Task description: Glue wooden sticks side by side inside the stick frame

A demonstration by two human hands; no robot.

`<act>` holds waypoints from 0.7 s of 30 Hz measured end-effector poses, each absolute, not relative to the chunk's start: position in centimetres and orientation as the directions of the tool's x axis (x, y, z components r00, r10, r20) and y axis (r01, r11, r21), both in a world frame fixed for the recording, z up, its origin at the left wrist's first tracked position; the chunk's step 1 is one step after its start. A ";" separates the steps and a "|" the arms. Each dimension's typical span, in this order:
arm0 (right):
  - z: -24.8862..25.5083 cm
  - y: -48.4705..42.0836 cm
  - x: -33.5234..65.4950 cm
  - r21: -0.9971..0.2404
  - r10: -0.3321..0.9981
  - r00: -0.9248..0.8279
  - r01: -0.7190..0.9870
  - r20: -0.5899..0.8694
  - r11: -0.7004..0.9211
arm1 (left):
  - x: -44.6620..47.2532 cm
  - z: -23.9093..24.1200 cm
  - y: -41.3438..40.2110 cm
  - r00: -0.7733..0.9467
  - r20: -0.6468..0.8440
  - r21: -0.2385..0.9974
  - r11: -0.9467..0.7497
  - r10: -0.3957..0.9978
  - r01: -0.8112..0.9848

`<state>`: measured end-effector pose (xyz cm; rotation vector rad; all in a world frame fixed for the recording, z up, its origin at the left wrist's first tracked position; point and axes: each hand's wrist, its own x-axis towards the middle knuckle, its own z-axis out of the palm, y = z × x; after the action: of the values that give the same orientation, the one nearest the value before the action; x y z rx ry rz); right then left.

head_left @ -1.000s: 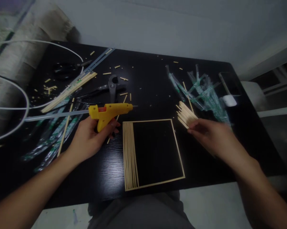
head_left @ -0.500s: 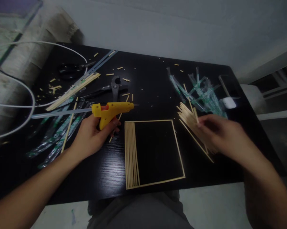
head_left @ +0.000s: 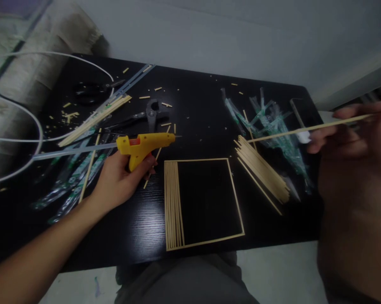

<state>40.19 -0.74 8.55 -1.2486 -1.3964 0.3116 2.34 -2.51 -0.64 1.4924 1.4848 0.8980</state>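
My left hand [head_left: 119, 181] grips a yellow glue gun [head_left: 142, 145] by its handle, nozzle pointing right, just left of a square frame of thin wooden sticks [head_left: 236, 198]. Several sticks are laid side by side along the frame's left side [head_left: 173, 204]. My right hand [head_left: 352, 139] is raised close to the camera at the right, blurred, pinching a single long wooden stick [head_left: 288, 133] that points left. Below that stick, a pile of loose sticks [head_left: 262, 171] lies on the black table [head_left: 140, 228] to the right of the frame.
Pliers [head_left: 151, 114], scissors [head_left: 89, 90], a bundle of long sticks [head_left: 93, 120] and stick offcuts lie at the back left. Green-printed plastic wrappers [head_left: 269, 122] sit at the back right, others [head_left: 72, 181] at the left. A white cable [head_left: 35, 131] loops at the left; a phone [head_left: 303, 114] lies far right.
My right hand has let the stick pile drop on the table and risen up and to the right with one stick. The left hand with the glue gun has barely moved.
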 end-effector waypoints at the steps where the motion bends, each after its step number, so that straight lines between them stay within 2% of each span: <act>1: 8.4 -1.0 39.3 -0.801 0.768 0.289 0.403 0.571 0.443 | 2.3 -0.7 -2.5 0.042 -0.064 0.910 0.040 0.997 0.412; 3: 8.0 -1.8 37.6 -0.847 0.811 0.273 0.295 0.518 0.442 | 2.3 -0.8 -2.5 0.030 -0.067 0.908 0.048 0.997 0.417; 9: 6.9 -3.9 35.2 -0.929 0.924 0.133 0.141 0.360 0.342 | 2.2 -0.6 -2.4 0.042 -0.061 0.894 0.036 0.997 0.447; 12: 6.4 -3.4 35.6 -0.978 0.974 0.111 0.081 0.199 0.190 | 2.3 -0.3 -2.5 0.035 -0.032 0.891 0.013 0.999 0.453; 16: 5.1 -2.2 35.5 -0.998 0.998 0.010 0.020 -0.055 -0.055 | 2.5 0.0 -2.4 0.030 -0.076 0.940 0.061 0.997 0.336; 21: 3.7 -1.8 33.0 -0.965 0.977 -0.071 -0.153 -0.202 -0.211 | 2.8 0.8 -2.1 0.128 -0.109 0.974 0.080 0.986 0.211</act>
<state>33.03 -1.84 3.69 -1.2106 -1.0215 1.4738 2.81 -2.14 0.82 1.3481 1.2952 0.9313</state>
